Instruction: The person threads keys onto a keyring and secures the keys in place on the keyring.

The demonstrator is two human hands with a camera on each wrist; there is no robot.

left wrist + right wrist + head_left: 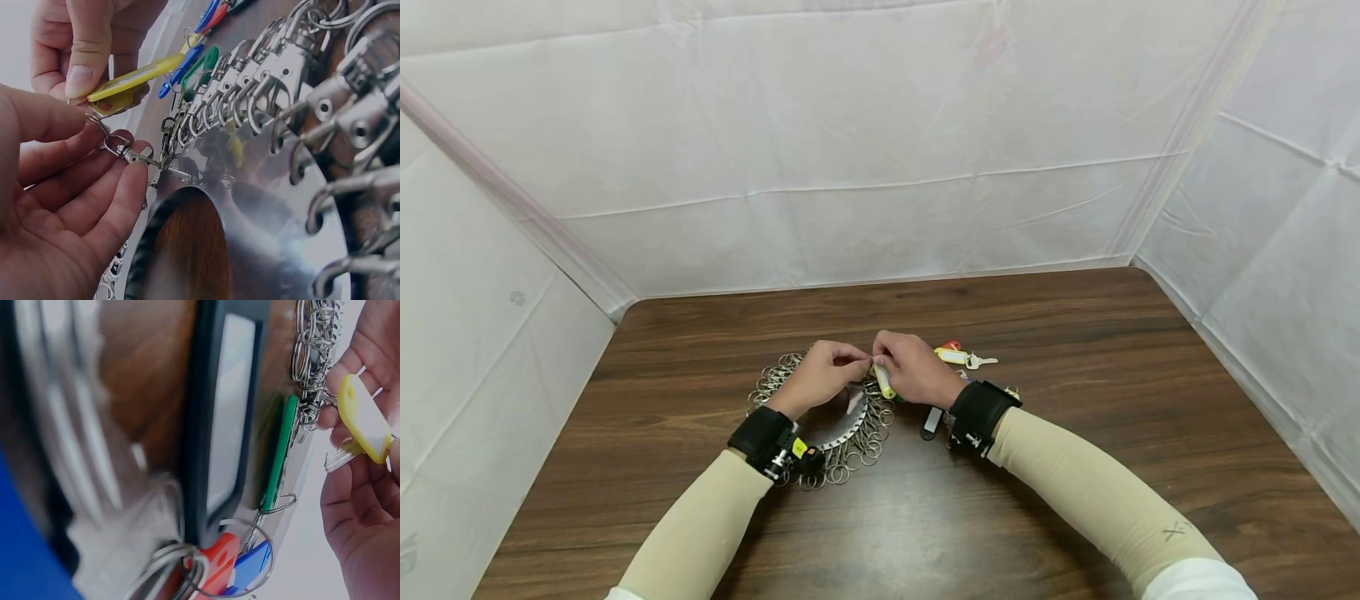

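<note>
Over the metal ring disc (pixel 842 417) on the tabletop (pixel 1075 467), the left hand (pixel 820 375) pinches a snap clip (pixel 128 152); the right hand (pixel 913 371) pinches the yellow key tag (pixel 134 78) just beside it. I'd hold the clip steady while threading.

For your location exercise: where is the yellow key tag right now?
The yellow key tag is pinched in the right hand, beside the left hand, above the metal ring holder.

A: Yellow plastic key tag (pixel 134 78)?
B: Flat, oblong, tilted, raised over the round shiny metal disc (pixel 262 244).
A: Silver metal swivel clip (pixel 128 152)?
B: Small, hooked on the disc's rim, split ring just beside the tag.
</note>
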